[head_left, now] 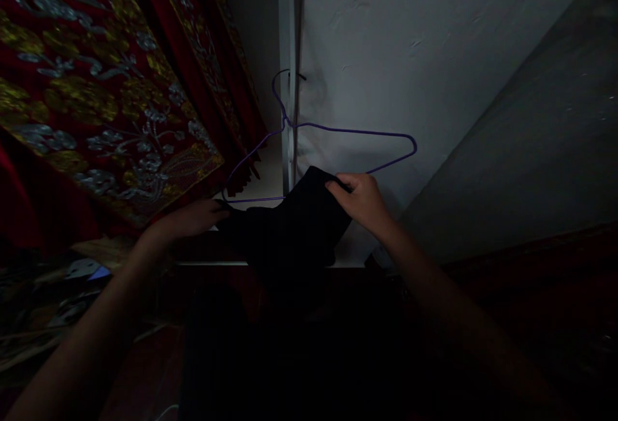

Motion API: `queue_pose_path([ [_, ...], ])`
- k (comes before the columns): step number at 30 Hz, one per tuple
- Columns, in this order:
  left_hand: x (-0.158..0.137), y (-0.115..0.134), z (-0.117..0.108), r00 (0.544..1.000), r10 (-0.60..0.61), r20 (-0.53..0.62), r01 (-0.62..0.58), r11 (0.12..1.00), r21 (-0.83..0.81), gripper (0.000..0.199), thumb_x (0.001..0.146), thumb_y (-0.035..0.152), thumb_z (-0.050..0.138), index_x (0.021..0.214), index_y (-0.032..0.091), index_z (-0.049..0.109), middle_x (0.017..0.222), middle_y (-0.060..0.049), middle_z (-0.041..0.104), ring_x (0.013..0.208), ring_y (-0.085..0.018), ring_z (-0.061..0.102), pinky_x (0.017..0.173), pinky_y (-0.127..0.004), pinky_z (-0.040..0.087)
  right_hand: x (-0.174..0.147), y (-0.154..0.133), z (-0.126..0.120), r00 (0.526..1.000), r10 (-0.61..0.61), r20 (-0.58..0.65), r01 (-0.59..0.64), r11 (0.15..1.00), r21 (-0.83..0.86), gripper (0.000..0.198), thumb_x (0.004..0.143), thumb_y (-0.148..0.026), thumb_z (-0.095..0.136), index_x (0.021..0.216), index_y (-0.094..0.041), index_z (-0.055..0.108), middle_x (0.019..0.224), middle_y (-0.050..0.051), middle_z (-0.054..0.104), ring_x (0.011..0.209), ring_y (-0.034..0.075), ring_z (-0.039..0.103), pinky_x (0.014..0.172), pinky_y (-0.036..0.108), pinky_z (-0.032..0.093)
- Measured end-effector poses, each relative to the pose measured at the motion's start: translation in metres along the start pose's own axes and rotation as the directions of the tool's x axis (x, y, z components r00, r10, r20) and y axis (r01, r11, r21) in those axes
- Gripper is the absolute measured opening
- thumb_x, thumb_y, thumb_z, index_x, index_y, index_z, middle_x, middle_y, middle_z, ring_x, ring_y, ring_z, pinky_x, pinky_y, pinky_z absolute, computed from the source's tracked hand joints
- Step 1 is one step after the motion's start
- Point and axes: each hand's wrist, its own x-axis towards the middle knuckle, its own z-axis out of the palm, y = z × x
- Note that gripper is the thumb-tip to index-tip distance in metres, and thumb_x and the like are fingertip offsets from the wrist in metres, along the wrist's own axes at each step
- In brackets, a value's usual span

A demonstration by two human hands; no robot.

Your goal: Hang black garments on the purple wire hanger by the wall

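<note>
A purple wire hanger [357, 130] hangs by its hook at the edge of a pale door or panel. Dark cloth, perhaps a garment [299, 228], lies over the right part of the hanger's lower bar and drops below it. My right hand [360, 199] pinches the cloth's upper right edge, thumb in front. At the lower left corner of the hanger, my left hand [205, 215] is closed on the cloth's left end. Deep shadow hides the lower folds of the cloth and the left fingertips.
Red fabric with gold and silver sequin embroidery [111, 80] hangs at the left. The pale door [410, 41] stands behind the hanger, with a grey wall [545, 125] to its right. Cluttered items [77, 292] lie at the lower left in dim light.
</note>
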Motion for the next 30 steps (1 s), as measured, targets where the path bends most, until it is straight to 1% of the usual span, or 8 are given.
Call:
queue_pose_path([
  [3,-0.003,-0.008,0.003,0.999,0.008,0.043,-0.006,1.000,-0.029,0.036,0.080,0.056,0.053,0.073,0.025,0.070,0.078,-0.005,0.074,0.074,-0.025,0.067,0.070,-0.035,0.050,0.001,0.003,0.001,1.000,0.023,0.021,-0.023,0.999,0.023,0.042,0.086,-0.036,0.056,0.054,-0.022,0.033,0.054,-0.004,0.031,0.054,0.011,0.034,0.055,0.029,0.023],
  [6,-0.012,0.005,-0.007,0.989,0.022,-0.147,-0.025,1.000,-0.018,0.037,0.085,0.054,0.051,0.069,0.024,0.065,0.074,-0.004,0.070,0.069,-0.024,0.064,0.069,-0.035,0.048,0.001,0.005,0.003,0.999,0.027,0.028,-0.029,0.998,0.047,0.043,0.086,-0.036,0.057,0.053,-0.022,0.032,0.053,-0.004,0.031,0.054,0.011,0.033,0.055,0.029,0.022],
  [13,0.003,0.064,-0.032,0.776,0.275,-0.568,-0.345,0.938,-0.017,0.031,0.090,0.033,0.054,0.118,0.021,0.061,0.111,-0.007,0.071,0.106,-0.025,0.064,0.097,-0.039,0.049,-0.009,-0.004,0.010,0.995,0.007,0.099,-0.021,0.990,0.142,0.034,0.090,-0.037,0.053,0.059,-0.021,0.052,0.057,-0.002,0.049,0.060,0.014,0.050,0.058,0.026,0.036],
  [18,0.018,0.067,-0.035,0.786,0.294,-0.544,-0.328,0.944,0.037,0.036,0.089,0.022,0.049,0.122,0.020,0.065,0.105,-0.005,0.075,0.101,-0.024,0.068,0.095,-0.037,0.051,-0.006,0.015,-0.014,0.949,-0.004,-0.317,0.040,0.993,0.107,0.037,0.091,-0.032,0.055,0.124,-0.020,0.068,0.106,0.009,0.074,0.100,0.024,0.068,0.085,0.037,0.052],
  [21,0.018,0.062,-0.041,0.766,0.328,-0.553,-0.350,0.934,0.068,0.032,0.091,0.023,0.050,0.117,0.021,0.068,0.106,-0.005,0.074,0.100,-0.024,0.069,0.096,-0.037,0.051,0.009,0.039,-0.046,0.894,0.066,-0.443,-0.047,0.997,0.053,0.040,0.087,-0.033,0.065,0.123,-0.017,0.069,0.098,0.011,0.075,0.087,0.025,0.069,0.075,0.038,0.053],
  [24,0.015,0.056,-0.052,0.723,0.379,-0.577,-0.389,0.914,0.112,0.028,0.091,0.024,0.053,0.113,0.019,0.070,0.113,-0.007,0.071,0.109,-0.026,0.065,0.102,-0.040,0.049,0.022,0.052,-0.078,0.974,0.137,-0.180,-0.122,0.988,0.095,0.026,0.081,-0.043,0.074,0.087,-0.017,0.076,0.077,0.007,0.073,0.071,0.023,0.067,0.065,0.035,0.051],
  [27,0.016,0.047,-0.061,0.704,0.278,-0.653,-0.314,0.947,0.065,0.024,0.092,0.030,0.057,0.109,0.018,0.070,0.112,-0.007,0.069,0.110,-0.025,0.062,0.104,-0.041,0.047,0.023,0.044,-0.095,0.968,0.176,0.180,-0.227,0.919,0.322,0.037,0.076,-0.056,0.078,0.071,-0.019,0.073,0.067,0.006,0.070,0.068,0.024,0.068,0.062,0.036,0.052],
  [30,0.020,0.043,-0.061,0.759,0.082,-0.646,-0.220,0.966,-0.136,0.027,0.095,0.038,0.056,0.105,0.016,0.069,0.103,-0.004,0.071,0.098,-0.022,0.064,0.095,-0.038,0.051,0.017,0.020,-0.087,0.978,0.168,0.122,-0.205,0.875,0.438,0.047,0.089,-0.063,0.063,0.080,-0.018,0.074,0.079,0.009,0.073,0.076,0.025,0.070,0.069,0.040,0.057],
])
